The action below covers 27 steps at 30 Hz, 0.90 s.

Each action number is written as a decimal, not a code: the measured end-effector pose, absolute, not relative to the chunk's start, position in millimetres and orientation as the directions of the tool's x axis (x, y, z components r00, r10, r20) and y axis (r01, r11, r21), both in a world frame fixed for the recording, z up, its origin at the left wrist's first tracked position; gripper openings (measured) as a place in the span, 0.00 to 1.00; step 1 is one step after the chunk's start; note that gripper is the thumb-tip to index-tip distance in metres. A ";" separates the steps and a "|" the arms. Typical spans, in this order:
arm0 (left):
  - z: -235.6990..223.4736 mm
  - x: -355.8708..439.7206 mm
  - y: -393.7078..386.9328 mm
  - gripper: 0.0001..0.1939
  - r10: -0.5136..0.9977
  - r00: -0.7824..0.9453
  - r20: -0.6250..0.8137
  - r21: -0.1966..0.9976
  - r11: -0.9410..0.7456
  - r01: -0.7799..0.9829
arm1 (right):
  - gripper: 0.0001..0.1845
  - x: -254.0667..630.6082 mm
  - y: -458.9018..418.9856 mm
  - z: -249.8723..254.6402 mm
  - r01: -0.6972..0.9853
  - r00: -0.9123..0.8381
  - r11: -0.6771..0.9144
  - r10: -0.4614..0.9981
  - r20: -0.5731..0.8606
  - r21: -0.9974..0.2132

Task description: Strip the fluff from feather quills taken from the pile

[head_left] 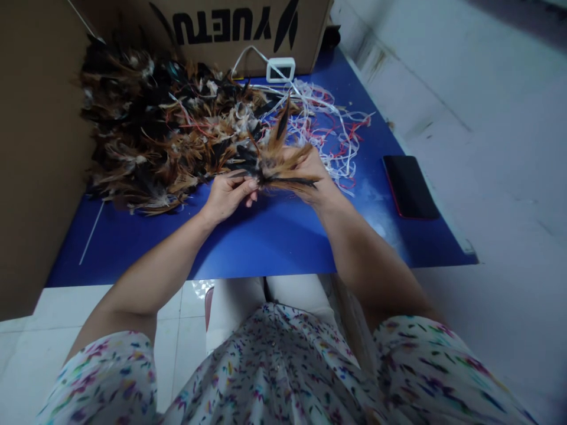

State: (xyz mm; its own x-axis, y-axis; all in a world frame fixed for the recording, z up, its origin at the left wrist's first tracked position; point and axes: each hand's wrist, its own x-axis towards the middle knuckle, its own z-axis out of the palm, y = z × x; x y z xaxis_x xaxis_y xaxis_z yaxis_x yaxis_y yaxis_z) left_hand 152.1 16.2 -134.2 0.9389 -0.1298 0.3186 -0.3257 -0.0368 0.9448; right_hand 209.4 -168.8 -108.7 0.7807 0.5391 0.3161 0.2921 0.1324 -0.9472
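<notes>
Hands w/ feather bunch, tbl room b4 front edge.

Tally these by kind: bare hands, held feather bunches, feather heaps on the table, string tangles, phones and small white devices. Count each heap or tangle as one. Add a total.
Hands: 2, left hand and right hand
Held feather bunch: 1
Feather heap: 1
String tangle: 1
Phone: 1
White device: 1
Total: 7

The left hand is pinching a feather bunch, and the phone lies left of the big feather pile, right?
Not quite: the head view shows the phone right of the big feather pile. The left hand is indeed pinching a feather bunch.
</notes>
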 end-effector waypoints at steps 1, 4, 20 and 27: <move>-135.3 152.6 16.6 0.27 -0.131 0.937 0.323 0.944 -0.027 -0.329 | 0.29 208.7 -167.8 -107.2 0.275 0.775 0.141 0.553 0.306 -0.951; -138.2 153.7 18.2 0.25 -0.132 0.936 0.327 0.944 -0.007 -0.331 | 0.31 208.2 -164.5 -106.3 0.228 0.748 0.172 0.599 0.285 -0.958; -134.7 165.3 23.1 0.26 0.157 0.927 0.341 0.919 0.154 -0.364 | 0.08 199.2 -151.6 -121.4 0.564 0.807 -0.701 0.580 0.111 -0.436; -134.6 168.1 26.4 0.23 0.239 0.920 0.312 0.929 0.126 -0.348 | 0.13 187.1 -137.1 -122.2 0.646 0.758 -0.733 0.650 0.063 -0.211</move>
